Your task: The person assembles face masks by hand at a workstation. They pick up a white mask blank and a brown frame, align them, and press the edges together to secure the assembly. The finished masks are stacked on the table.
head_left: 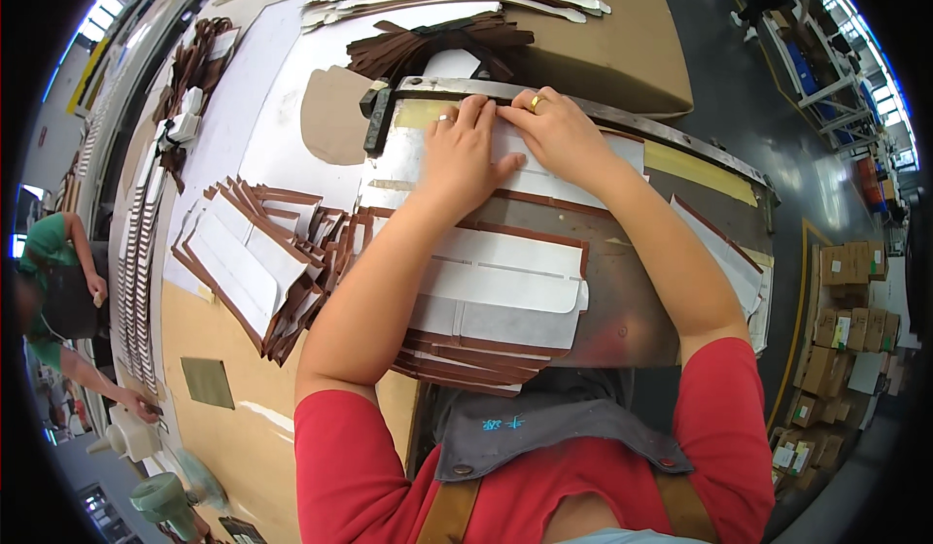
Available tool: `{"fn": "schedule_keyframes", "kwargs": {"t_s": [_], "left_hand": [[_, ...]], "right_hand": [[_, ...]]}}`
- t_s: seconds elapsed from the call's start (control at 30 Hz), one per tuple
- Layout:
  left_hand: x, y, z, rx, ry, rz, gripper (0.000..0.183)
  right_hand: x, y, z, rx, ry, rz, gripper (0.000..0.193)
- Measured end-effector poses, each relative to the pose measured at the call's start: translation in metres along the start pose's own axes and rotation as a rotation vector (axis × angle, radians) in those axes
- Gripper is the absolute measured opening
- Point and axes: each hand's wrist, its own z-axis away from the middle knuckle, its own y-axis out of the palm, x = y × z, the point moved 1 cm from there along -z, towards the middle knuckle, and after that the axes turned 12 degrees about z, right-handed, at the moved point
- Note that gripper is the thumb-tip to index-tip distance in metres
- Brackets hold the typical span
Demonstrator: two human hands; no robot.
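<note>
White panel (539, 177) on board, top edge at metal bar (447, 85), looks mid-alignment. Left hand (465, 160), right hand (569, 141) half-open, fingertips on edge; can't tell if pinching. Near stack (501, 277), left pile (233, 253): done or pending unclear.

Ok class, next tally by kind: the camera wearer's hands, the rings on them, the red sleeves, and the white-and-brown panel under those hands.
Left hand and right hand: 2
Rings: 2
Red sleeves: 2
White-and-brown panel: 1
Total: 7
</note>
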Motion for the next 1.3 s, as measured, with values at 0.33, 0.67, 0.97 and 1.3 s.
{"fn": "schedule_keyframes", "kwargs": {"t_s": [0.33, 0.67, 0.97, 1.3], "left_hand": [[-0.009, -0.006, 0.003, 0.149, -0.157, -0.300, 0.066], [-0.011, -0.002, 0.001, 0.163, -0.155, -0.297, 0.064], [-0.011, -0.003, 0.001, 0.155, -0.135, -0.290, 0.063], [-0.007, 0.003, 0.005, 0.100, -0.114, -0.311, 0.064]], "right_hand": [[-0.041, -0.049, 0.066, 0.117, 0.169, 0.054, 0.019], [-0.060, -0.062, 0.100, 0.046, 0.443, -0.212, 0.021], [-0.019, -0.032, 0.062, 0.009, 0.167, 0.060, 0.026], [-0.040, -0.102, 0.104, 0.434, 0.871, -0.069, 0.029]]}}
